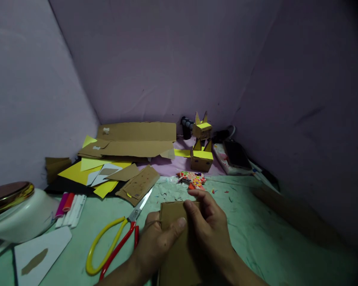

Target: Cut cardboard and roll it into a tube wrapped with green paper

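Observation:
A brown cardboard piece (176,254) lies upright in front of me, near the bottom edge of the view. My left hand (159,242) grips its left side, thumb on the face and fingers behind. On its right side rests my right hand (210,228), with the thumb at the top edge and the index finger curled above it; the other fingers are partly hidden. Scissors (134,214) with a yellow and a red handle lie beside my left hand. A flower-patterned glue gun (192,178) sits just beyond the cardboard.
Two small cardboard boxes with pointed ears (201,161) stand at the back. Folded cardboard (134,147), yellow paper (77,171) and markers (70,210) are on the left, near a white rounded object (32,216). A dark phone (236,154) lies at the right.

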Available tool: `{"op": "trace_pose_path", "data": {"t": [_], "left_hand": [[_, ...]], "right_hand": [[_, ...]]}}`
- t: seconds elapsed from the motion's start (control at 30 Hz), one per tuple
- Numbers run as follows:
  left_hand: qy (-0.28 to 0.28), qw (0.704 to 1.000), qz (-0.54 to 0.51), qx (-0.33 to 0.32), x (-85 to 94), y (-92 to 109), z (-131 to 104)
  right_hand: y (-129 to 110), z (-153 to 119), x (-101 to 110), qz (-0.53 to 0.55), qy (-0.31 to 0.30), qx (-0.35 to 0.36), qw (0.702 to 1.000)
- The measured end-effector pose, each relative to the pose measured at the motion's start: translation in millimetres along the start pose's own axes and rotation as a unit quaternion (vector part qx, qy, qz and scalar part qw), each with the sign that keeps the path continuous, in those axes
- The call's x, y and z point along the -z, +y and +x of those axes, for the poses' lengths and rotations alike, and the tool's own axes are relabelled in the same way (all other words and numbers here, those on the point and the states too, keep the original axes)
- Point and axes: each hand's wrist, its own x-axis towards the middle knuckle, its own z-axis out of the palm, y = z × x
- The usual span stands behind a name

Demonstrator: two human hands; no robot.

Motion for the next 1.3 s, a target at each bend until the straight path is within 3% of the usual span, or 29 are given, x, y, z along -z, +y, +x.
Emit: {"op": "trace_pose_path", "data": {"t": [0.13, 0.23, 0.33, 0.43, 0.57, 0.63, 0.8, 0.9, 1.0, 1.2, 1.3], "left_hand": [[0.024, 0.996, 0.084, -0.019, 1.4, 3.7, 0.8], [-0.002, 0.995, 0.077, -0.065, 6.4, 20.8, 8.1], [0.011, 0.992, 0.067, -0.111, 18.0, 33.1, 17.2], [0.018, 0.98, 0.104, -0.171, 30.1, 31.4, 19.2], [-0.032, 0.961, 0.168, -0.216, 36.9, 18.8, 14.0], [-0.045, 0.959, 0.188, -0.208, 36.8, 14.7, 12.3], [0.012, 0.973, 0.162, -0.165, 29.4, 16.6, 12.1], [-0.016, 0.995, 0.025, -0.097, 21.1, 20.1, 11.7], [-0.018, 0.996, -0.087, -0.027, 15.4, 20.7, 10.9], [-0.01, 0.996, -0.042, -0.076, 11.5, 22.2, 9.7], [-0.031, 0.996, -0.072, -0.035, 8.3, 24.8, 10.3]], "right_hand": [[-6.1, 7.8, 2.0, -0.013, -0.032, -0.013, 0.999], [-11.1, 15.4, 3.4, 0.02, -0.056, -0.029, 0.998], [-14.4, 20.5, 5.8, 0.057, -0.123, -0.028, 0.99], [-12.4, 18.4, 9.9, 0.059, -0.17, 0.007, 0.984], [-0.5, 8.7, 15.9, 0.03, -0.224, 0.042, 0.973], [4.5, 5.2, 16.8, 0.023, -0.244, 0.041, 0.969], [0.6, 6.1, 9.2, 0.084, -0.216, -0.019, 0.973], [-5.1, 6.9, 2.7, 0.157, -0.222, -0.09, 0.958], [-5.9, 2.7, -1.9, 0.195, -0.223, -0.135, 0.945], [-5.2, -5.7, -7.6, 0.222, -0.205, -0.169, 0.938], [-5.7, -2.1, -5.4, 0.204, -0.175, -0.182, 0.946]]}}
